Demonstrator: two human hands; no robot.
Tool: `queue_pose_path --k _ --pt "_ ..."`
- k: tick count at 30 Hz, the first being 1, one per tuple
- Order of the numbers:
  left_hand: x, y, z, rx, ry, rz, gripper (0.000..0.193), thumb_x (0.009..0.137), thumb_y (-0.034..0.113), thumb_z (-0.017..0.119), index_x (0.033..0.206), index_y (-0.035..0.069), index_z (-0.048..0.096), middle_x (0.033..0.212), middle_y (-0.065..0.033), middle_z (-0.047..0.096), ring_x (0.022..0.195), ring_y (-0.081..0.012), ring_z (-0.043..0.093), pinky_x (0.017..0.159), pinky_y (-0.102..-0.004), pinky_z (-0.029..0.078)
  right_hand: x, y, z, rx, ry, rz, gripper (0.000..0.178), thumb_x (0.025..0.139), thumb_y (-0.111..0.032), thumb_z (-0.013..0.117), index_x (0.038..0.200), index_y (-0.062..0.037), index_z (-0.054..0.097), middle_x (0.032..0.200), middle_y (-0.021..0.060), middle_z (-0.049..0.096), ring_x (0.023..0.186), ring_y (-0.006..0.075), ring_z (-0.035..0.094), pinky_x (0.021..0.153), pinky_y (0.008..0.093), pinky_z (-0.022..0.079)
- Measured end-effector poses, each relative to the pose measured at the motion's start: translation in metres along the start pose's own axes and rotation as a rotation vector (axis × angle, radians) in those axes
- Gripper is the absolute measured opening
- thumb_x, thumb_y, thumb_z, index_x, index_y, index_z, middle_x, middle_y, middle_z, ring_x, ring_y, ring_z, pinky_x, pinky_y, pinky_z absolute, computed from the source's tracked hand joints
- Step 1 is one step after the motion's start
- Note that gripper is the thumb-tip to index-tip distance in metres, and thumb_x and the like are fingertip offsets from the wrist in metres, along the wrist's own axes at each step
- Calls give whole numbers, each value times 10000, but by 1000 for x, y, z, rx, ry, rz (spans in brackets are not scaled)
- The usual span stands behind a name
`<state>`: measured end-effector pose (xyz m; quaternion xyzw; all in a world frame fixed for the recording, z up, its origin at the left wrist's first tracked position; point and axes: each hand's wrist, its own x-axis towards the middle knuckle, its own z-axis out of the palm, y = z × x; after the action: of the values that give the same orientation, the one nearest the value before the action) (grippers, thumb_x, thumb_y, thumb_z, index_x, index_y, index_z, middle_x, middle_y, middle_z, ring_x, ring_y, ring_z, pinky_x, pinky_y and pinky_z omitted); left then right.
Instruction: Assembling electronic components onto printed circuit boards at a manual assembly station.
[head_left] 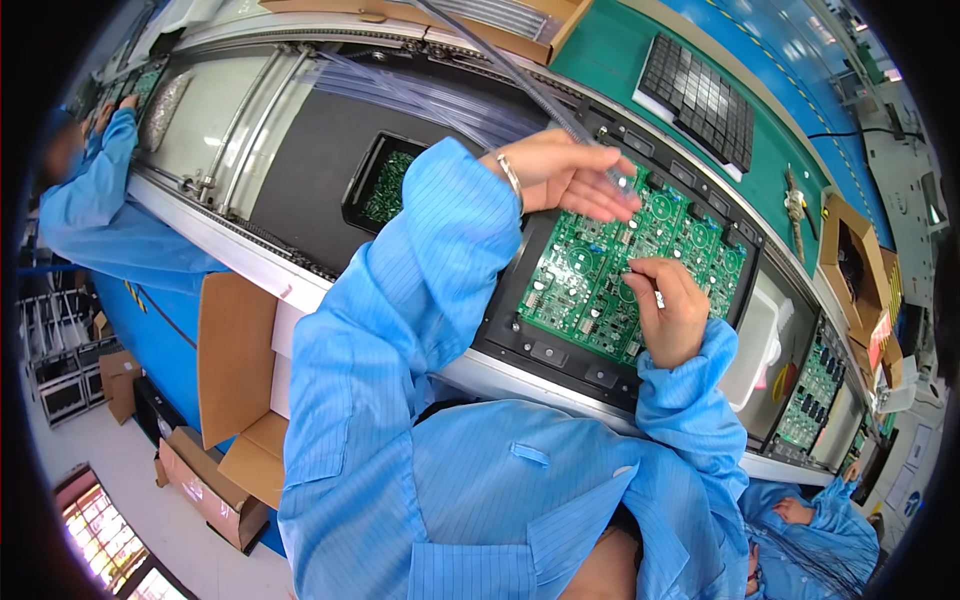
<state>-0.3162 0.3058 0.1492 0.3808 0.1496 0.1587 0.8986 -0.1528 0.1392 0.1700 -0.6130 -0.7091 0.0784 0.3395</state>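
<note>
My left hand (575, 180) grips a long thin plastic tube (540, 92) between thumb and fingers. The tube slants in from the top edge, and its clear end shows past the fingertips. Below lies a panel of green circuit boards (575, 275), set in a black frame (545, 350) and covered with small parts. My right hand (672, 310) is over the panel's right half, thumb and forefinger curled together. A tiny pale spot shows by its fingers; whether it is a held part I cannot make out.
Left of the frame, a black bin (352, 190) holds small green pieces, near several clear tubes (400, 95). Beyond the line, a grid-like black tray (695, 100) lies on a green mat. A white container (750, 350) stands at right, an open carton (235, 370) at left. Co-workers sit on both sides.
</note>
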Motion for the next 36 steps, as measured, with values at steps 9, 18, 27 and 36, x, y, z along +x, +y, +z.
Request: queue_pose_path --k 9,18,27,36 --pt "55 32 -64 -90 322 169 371 868 259 564 1099 -30 528 1055 -217 596 953 -302 613 810 -312 530 -1 1 4 -29 -64 13 151 690 -25 673 835 -30 632 782 54 628 626 176 562 575 242 446" --pt "47 27 -69 -46 449 221 365 810 300 632 1045 36 540 1117 -170 547 953 -297 595 832 -365 494 7 -2 34 -411 -209 -81 174 697 -170 686 851 -98 645 801 7 617 665 191 588 568 265 455" --pt "-54 -21 -15 412 629 285 275 835 184 594 1044 6 586 895 -105 624 758 -139 597 628 -194 469 6 -2 30 -357 -203 -51 153 703 -161 678 843 -105 651 806 -19 608 659 183 584 558 276 453" --pt "-61 -39 -32 533 567 197 168 797 142 620 910 17 610 719 -42 594 625 -94 544 549 -183 428 8 -5 37 -337 -253 -7 103 709 -110 665 810 -92 650 781 -5 596 611 177 565 536 277 441"
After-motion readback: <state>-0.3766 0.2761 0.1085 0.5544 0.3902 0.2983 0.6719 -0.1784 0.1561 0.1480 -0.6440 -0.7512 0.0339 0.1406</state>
